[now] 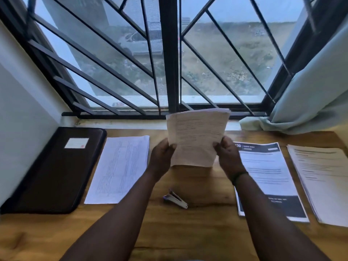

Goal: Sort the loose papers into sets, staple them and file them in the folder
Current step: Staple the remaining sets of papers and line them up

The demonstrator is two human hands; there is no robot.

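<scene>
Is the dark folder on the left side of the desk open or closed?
Closed. The folder lies flat on the desk, its cover with a white label facing up, and no papers or inside pockets show.

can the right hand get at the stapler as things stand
Probably not right away: the right hand and left hand both grip the held papers. The stapler lies uncovered on the table below.

Quick count: four sets of papers total, so one held-up stack, plus three lying on the desk: a table-printed set, a black-banded set, and a plain text set. One folder, one stapler.
</scene>
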